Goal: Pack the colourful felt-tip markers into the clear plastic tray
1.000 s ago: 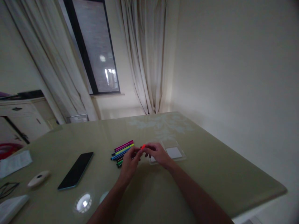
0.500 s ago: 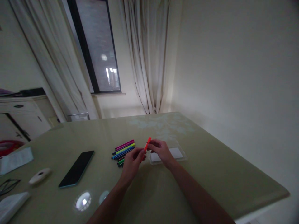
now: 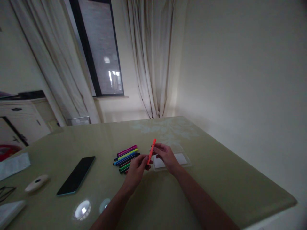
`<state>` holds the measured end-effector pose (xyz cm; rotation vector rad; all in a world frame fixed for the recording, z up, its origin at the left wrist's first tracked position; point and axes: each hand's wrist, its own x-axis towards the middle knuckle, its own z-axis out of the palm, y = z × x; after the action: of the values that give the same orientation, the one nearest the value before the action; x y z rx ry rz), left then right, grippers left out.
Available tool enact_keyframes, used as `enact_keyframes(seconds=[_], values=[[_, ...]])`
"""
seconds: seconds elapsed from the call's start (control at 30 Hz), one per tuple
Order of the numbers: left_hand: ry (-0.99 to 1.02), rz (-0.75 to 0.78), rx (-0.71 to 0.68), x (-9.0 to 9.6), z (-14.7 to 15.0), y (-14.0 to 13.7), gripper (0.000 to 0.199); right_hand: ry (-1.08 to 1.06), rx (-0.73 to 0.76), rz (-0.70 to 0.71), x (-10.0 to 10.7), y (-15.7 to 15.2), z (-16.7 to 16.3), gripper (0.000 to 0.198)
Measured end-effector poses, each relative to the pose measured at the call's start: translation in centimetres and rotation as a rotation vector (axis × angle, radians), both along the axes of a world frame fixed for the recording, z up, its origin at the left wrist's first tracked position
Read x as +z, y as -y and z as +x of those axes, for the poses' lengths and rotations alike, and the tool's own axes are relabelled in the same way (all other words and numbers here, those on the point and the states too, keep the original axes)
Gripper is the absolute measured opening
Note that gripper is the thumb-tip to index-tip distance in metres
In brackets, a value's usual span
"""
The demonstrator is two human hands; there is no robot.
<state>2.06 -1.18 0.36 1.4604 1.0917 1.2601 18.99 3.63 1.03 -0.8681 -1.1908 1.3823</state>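
An orange-red marker [image 3: 151,152] stands tilted between my two hands, above the table. My left hand [image 3: 137,169] pinches its lower end. Higher up, the fingers of my right hand [image 3: 167,156] close on it near the cap. Several coloured markers [image 3: 126,156], among them pink, yellow, blue and green, lie side by side just left of my left hand, which covers some of their ends. Behind and under my right hand is a clear plastic case [image 3: 189,162] with a white sheet [image 3: 180,158] in it, partly hidden by that hand.
On the left of the table [image 3: 216,179] lie a black phone [image 3: 76,175], a white oval object [image 3: 36,183], a pale cloth or paper [image 3: 14,165] and a white box-like thing [image 3: 11,212]. A wall borders the table's right side.
More of the marker's length now shows between my hands, and it stands a bit steeper. My left hand has dropped slightly. The view has shifted a little.
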Motion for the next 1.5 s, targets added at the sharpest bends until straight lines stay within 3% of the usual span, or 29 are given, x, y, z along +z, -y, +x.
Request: enact_keyframes(seconds=[0.23,0.37,0.43,0.57,0.73,0.9,1.13,1.37,1.5], values=[[-0.116,0.046,0.022,-0.7,0.0,-0.1,0.042,0.052,-0.002,0.031,0.1,0.0,0.1,0.041],[-0.523,0.249,0.027,-2.0,0.2,0.3,0.033,0.207,-0.149,0.085,-0.1,-0.9,1.2,0.033],[-0.747,0.332,0.011,-2.7,0.5,0.6,0.040,0.335,-0.204,0.111,-0.4,-1.4,1.9,0.027],[-0.957,0.322,-0.074,-3.3,0.9,0.9,0.038,0.533,-0.236,0.124,-1.3,-2.0,2.8,0.023],[-0.957,0.287,-0.069,-2.7,1.1,0.9,0.046,0.696,-0.155,0.143,-2.3,-2.0,2.2,0.021],[-0.951,0.333,-0.098,-2.4,1.1,1.0,0.041,0.795,-0.211,0.101,-2.9,-1.8,1.1,0.019],[-0.981,0.365,-0.091,-2.5,1.2,1.0,0.040,0.957,-0.295,0.253,-3.2,-1.3,0.3,0.007],[-0.947,0.359,-0.133,-1.7,1.4,1.0,0.035,1.087,-0.287,0.311,-3.0,-0.9,0.4,0.010],[-0.971,0.304,0.011,-1.3,-0.6,0.0,0.031,1.027,-0.287,0.348,-3.2,-1.0,0.6,0.014]])
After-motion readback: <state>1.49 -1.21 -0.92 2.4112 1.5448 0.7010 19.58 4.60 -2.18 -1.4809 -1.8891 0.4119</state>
